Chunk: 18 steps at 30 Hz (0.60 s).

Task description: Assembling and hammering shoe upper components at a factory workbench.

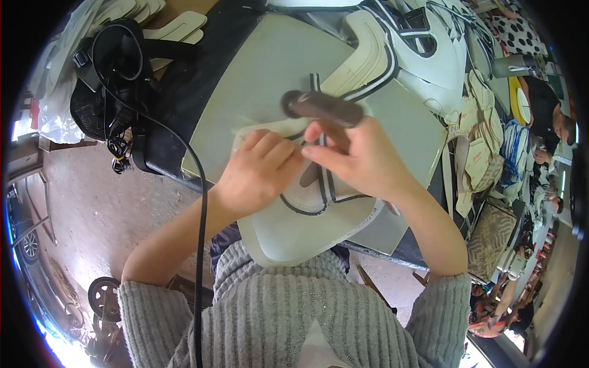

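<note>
My left hand is closed, its curled fingers resting on a white shoe-upper piece with black-and-white edging. Close beside it, my right hand is closed round a dark brown, rounded tool, whose blurred, thick end sticks out to the left above the knuckles. The thumb and forefinger of that hand meet near the edging strip, almost touching my left hand. What lies between these fingertips is hidden. Under the piece is a pale board with a rounded near corner, reaching over the table's front edge toward my lap.
A larger grey-green board covers the table. Farther off lie a curved white piece and a pile of white uppers. At the left stand a black lamp-like device and a black cable hanging across my view. People work at the right.
</note>
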{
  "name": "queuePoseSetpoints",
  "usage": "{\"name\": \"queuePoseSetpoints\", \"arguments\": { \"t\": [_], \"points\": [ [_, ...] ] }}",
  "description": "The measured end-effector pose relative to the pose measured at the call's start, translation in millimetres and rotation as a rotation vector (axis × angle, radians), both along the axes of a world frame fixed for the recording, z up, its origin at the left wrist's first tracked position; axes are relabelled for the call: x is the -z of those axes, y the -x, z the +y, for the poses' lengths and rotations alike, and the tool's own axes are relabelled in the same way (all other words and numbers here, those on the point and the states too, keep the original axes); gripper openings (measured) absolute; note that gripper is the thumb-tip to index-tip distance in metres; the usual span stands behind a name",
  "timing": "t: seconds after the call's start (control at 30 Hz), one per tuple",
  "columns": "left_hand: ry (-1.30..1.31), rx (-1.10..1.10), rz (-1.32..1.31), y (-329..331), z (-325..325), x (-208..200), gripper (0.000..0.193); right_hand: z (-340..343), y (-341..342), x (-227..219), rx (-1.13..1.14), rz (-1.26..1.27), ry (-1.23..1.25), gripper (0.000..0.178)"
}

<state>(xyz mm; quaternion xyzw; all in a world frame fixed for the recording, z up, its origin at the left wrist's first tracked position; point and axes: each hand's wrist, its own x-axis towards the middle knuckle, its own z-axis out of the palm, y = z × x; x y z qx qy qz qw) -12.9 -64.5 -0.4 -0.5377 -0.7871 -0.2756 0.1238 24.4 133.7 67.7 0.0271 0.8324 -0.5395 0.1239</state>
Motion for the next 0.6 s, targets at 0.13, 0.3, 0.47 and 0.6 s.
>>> {"name": "queuePoseSetpoints", "arguments": {
  "t": [0.13,0.3,0.47,0.6],
  "points": [
    [0.004,0.039,-0.038,7,-5,-4,0.03,9,16,26,-0.04,0.045,-0.239,0.024],
    [-0.029,-0.089,-0.159,-3,-3,-10,0.032,9,15,32,-0.004,0.026,-0.232,0.029],
    [-0.114,-0.396,-0.28,-8,11,-13,0.038,6,18,27,-0.022,-0.008,-0.233,0.031],
    [-0.116,-0.37,-0.262,-12,14,-10,0.042,8,20,26,-0.029,-0.031,-0.249,0.031]
  ]
}}
